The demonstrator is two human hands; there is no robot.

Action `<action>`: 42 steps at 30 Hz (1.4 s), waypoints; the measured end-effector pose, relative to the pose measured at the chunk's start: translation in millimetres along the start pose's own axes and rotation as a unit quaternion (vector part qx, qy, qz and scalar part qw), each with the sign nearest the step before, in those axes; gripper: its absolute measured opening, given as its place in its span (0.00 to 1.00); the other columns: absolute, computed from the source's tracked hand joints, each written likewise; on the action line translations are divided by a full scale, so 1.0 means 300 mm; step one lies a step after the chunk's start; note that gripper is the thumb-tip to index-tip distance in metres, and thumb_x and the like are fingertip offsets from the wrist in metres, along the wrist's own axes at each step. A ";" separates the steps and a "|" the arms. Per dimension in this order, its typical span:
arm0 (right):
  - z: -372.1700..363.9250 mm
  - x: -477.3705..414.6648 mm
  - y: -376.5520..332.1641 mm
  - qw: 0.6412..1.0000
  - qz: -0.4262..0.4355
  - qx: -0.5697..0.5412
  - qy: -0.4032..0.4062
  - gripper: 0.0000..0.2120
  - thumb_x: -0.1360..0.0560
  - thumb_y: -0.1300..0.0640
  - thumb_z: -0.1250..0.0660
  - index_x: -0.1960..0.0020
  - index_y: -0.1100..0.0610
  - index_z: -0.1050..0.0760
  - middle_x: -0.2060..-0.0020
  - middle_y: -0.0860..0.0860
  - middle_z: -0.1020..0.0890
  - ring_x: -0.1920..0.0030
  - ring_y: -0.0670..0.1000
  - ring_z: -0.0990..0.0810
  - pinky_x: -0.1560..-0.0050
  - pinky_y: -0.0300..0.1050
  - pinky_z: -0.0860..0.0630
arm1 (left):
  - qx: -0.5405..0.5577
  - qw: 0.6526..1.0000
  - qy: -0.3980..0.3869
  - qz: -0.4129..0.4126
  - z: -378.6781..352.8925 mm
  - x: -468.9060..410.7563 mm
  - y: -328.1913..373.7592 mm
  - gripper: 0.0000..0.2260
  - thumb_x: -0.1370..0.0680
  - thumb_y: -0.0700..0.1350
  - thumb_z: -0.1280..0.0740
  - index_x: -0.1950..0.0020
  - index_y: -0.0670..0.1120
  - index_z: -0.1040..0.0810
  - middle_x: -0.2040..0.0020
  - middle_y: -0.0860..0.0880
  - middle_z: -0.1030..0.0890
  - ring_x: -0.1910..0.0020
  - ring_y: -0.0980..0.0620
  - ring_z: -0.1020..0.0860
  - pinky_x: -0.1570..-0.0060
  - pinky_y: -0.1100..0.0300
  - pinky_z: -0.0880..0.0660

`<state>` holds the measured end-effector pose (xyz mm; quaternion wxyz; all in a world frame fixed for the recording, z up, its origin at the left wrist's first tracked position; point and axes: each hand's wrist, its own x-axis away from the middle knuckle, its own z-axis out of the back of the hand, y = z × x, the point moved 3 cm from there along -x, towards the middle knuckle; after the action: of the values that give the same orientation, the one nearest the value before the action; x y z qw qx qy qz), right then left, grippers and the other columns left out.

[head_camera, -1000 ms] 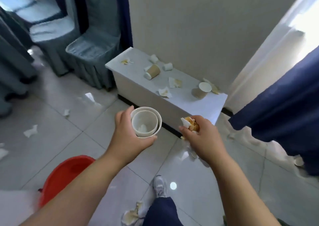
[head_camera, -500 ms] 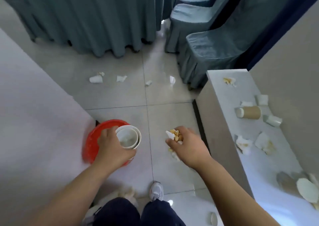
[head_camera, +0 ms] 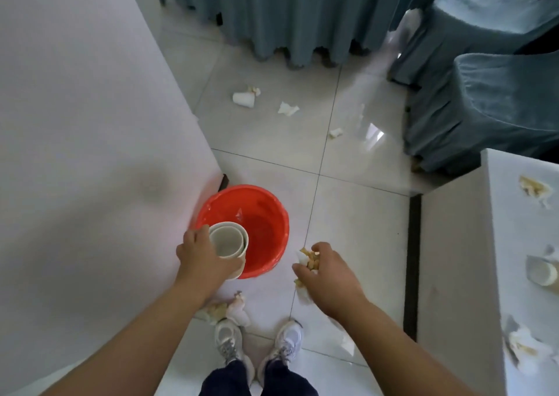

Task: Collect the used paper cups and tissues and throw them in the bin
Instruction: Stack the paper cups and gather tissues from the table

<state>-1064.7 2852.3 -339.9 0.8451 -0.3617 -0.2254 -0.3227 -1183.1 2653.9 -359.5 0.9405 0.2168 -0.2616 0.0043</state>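
My left hand (head_camera: pixel 203 256) grips two nested paper cups (head_camera: pixel 229 242), held upright over the near rim of the red bin (head_camera: pixel 266 214). My right hand (head_camera: pixel 325 270) clutches a wad of stained tissues (head_camera: pixel 308 261) just right of the bin, above the floor. The bin stands on the tiled floor against the corner of a white table and looks almost empty inside. A white cup (head_camera: pixel 243 99) and crumpled tissues (head_camera: pixel 288 108) lie on the floor farther off. Another stained tissue (head_camera: pixel 225 309) lies by my left shoe.
A white table (head_camera: pixel 84 141) fills the left side. A second white table (head_camera: pixel 520 274) on the right carries stained tissues (head_camera: pixel 534 188) and a tipped cup (head_camera: pixel 541 271). Blue-covered chairs (head_camera: pixel 490 105) and a draped table (head_camera: pixel 290 17) stand behind. My shoes (head_camera: pixel 257 347) are on the tiles below.
My view has swung left and down from the right table to the bin. Both hands, still holding cups and tissues, have come closer to the bin; the cups are now above its rim.
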 end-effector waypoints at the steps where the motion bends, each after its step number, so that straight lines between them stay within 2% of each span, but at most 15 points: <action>1: -0.024 -0.030 -0.003 1.000 -0.003 0.004 -0.003 0.26 0.24 0.41 0.38 0.31 0.51 0.38 0.40 0.51 0.25 0.49 0.51 0.23 0.53 0.44 0.26 | 0.005 1.000 0.007 0.006 -0.012 -0.039 -0.010 0.40 0.38 0.54 0.22 0.31 0.45 0.34 0.35 0.42 0.32 0.37 0.41 0.33 0.38 0.52 0.36; 6: -0.125 -0.167 -0.026 0.999 -0.021 0.024 -0.013 0.25 0.24 0.40 0.39 0.33 0.50 0.37 0.43 0.50 0.24 0.52 0.50 0.22 0.53 0.46 0.23 | 0.037 0.998 0.025 0.040 -0.058 -0.177 -0.082 0.47 0.38 0.58 0.22 0.27 0.44 0.41 0.31 0.41 0.35 0.32 0.41 0.37 0.34 0.47 0.36; 8: -0.158 -0.214 -0.047 0.999 -0.028 0.029 -0.013 0.22 0.24 0.40 0.39 0.35 0.51 0.36 0.47 0.49 0.24 0.55 0.49 0.22 0.55 0.45 0.23 | 0.057 0.997 0.016 0.046 -0.072 -0.192 -0.125 0.46 0.38 0.59 0.22 0.27 0.49 0.41 0.31 0.42 0.35 0.31 0.42 0.37 0.34 0.46 0.34; 10: -0.198 -0.264 -0.075 0.999 -0.030 0.034 -0.014 0.21 0.24 0.40 0.38 0.37 0.52 0.35 0.47 0.50 0.24 0.55 0.49 0.22 0.56 0.44 0.23 | 0.080 0.995 -0.011 0.052 -0.081 -0.190 -0.168 0.41 0.35 0.58 0.24 0.27 0.51 0.38 0.30 0.44 0.36 0.33 0.42 0.34 0.35 0.45 0.31; 14: -0.283 -0.367 -0.143 0.998 -0.026 0.048 -0.017 0.23 0.23 0.41 0.41 0.34 0.52 0.37 0.38 0.53 0.31 0.48 0.53 0.23 0.46 0.50 0.22 | 0.135 0.988 -0.063 0.044 -0.067 -0.167 -0.223 0.27 0.30 0.53 0.26 0.33 0.50 0.30 0.34 0.49 0.32 0.41 0.48 0.26 0.41 0.49 0.25; 17: -0.331 -0.455 -0.203 0.999 -0.018 0.037 -0.022 0.23 0.22 0.45 0.41 0.33 0.55 0.38 0.35 0.56 0.35 0.44 0.58 0.25 0.44 0.53 0.24 | 0.148 0.987 -0.054 0.034 -0.046 -0.171 -0.251 0.23 0.29 0.50 0.26 0.36 0.49 0.27 0.39 0.50 0.27 0.46 0.51 0.25 0.47 0.54 0.24; 20: -0.371 -0.546 -0.248 0.999 -0.040 0.002 -0.021 0.27 0.23 0.43 0.41 0.30 0.55 0.40 0.32 0.57 0.37 0.38 0.61 0.28 0.41 0.58 0.25 | 0.162 0.985 -0.034 0.037 -0.013 -0.178 -0.252 0.21 0.28 0.48 0.27 0.37 0.48 0.28 0.43 0.51 0.28 0.47 0.52 0.26 0.50 0.58 0.27; 25: -0.406 -0.649 -0.291 0.994 -0.075 -0.066 -0.038 0.36 0.25 0.38 0.40 0.24 0.49 0.49 0.25 0.57 0.45 0.30 0.64 0.35 0.35 0.64 0.31 | 0.188 0.981 -0.027 0.044 0.037 -0.190 -0.247 0.21 0.26 0.49 0.28 0.36 0.51 0.29 0.43 0.54 0.30 0.45 0.52 0.26 0.46 0.54 0.25; 29: -0.399 -0.652 -0.303 0.996 -0.054 -0.038 -0.052 0.34 0.23 0.40 0.40 0.23 0.48 0.49 0.24 0.56 0.44 0.29 0.64 0.35 0.35 0.63 0.31 | 0.189 0.980 -0.025 0.051 0.061 -0.190 -0.243 0.21 0.26 0.49 0.29 0.35 0.51 0.30 0.43 0.56 0.31 0.44 0.53 0.26 0.47 0.56 0.25; 32: -0.371 -0.614 -0.307 0.998 -0.025 -0.031 -0.041 0.27 0.21 0.45 0.40 0.25 0.53 0.41 0.30 0.56 0.33 0.36 0.59 0.28 0.43 0.53 0.28 | 0.195 0.979 -0.024 0.053 0.082 -0.167 -0.233 0.21 0.25 0.49 0.29 0.35 0.50 0.30 0.43 0.55 0.30 0.44 0.52 0.26 0.48 0.57 0.26; 34: -0.345 -0.572 -0.319 0.997 -0.021 -0.051 -0.052 0.20 0.21 0.48 0.40 0.31 0.55 0.33 0.42 0.53 0.24 0.48 0.53 0.26 0.51 0.47 0.30 | 0.202 0.978 -0.026 0.051 0.101 -0.144 -0.225 0.20 0.25 0.49 0.29 0.35 0.50 0.29 0.44 0.54 0.29 0.45 0.53 0.26 0.51 0.60 0.27; 37: -0.309 -0.493 -0.338 0.996 0.005 -0.076 -0.048 0.11 0.21 0.48 0.38 0.45 0.54 0.26 0.57 0.47 0.24 0.56 0.48 0.25 0.57 0.43 0.30 | 0.227 0.972 -0.024 0.046 0.134 -0.099 -0.217 0.16 0.25 0.48 0.29 0.40 0.51 0.27 0.46 0.54 0.25 0.47 0.54 0.25 0.57 0.64 0.29; 39: -0.286 -0.427 -0.350 0.995 0.026 -0.090 -0.044 0.08 0.21 0.49 0.38 0.49 0.53 0.25 0.57 0.47 0.22 0.56 0.48 0.23 0.61 0.41 0.29 | 0.246 0.968 -0.015 0.043 0.160 -0.059 -0.208 0.13 0.26 0.48 0.29 0.44 0.52 0.27 0.48 0.56 0.23 0.49 0.56 0.24 0.60 0.65 0.29; 42: -0.252 -0.324 -0.360 0.990 0.052 -0.126 -0.044 0.06 0.21 0.50 0.38 0.50 0.52 0.24 0.54 0.49 0.19 0.54 0.50 0.20 0.55 0.44 0.23 | 0.273 0.961 0.006 0.040 0.195 0.021 -0.190 0.11 0.26 0.48 0.29 0.45 0.52 0.25 0.50 0.58 0.23 0.51 0.59 0.24 0.60 0.66 0.28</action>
<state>-1197.2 2775.1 -397.4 0.7972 -0.4908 -0.2012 -0.2882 -1199.4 2577.7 -334.4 0.8460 0.4550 -0.2533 0.1142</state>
